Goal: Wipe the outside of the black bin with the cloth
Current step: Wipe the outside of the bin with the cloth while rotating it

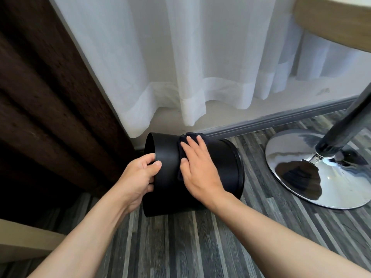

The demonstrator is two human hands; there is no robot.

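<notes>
Black bin [220, 167] tipped sideways, interior hidden, left hand [138, 177] clamped on its open rim, right hand [197, 169] pressed flat, fingers apart, dark cloth [181, 145] beneath the palm.

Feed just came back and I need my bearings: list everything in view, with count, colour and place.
bin: one, black, on its side on the floor, centre
cloth: one, dark, on the bin's wall under the right hand
sheer curtain: one, white, behind the bin
heavy curtain: one, dark brown, left
table base: one, chrome, right, with dark pole
floor: grey striped planks
left hand: one, grip on the bin's open rim
right hand: one, flat on the cloth
</notes>
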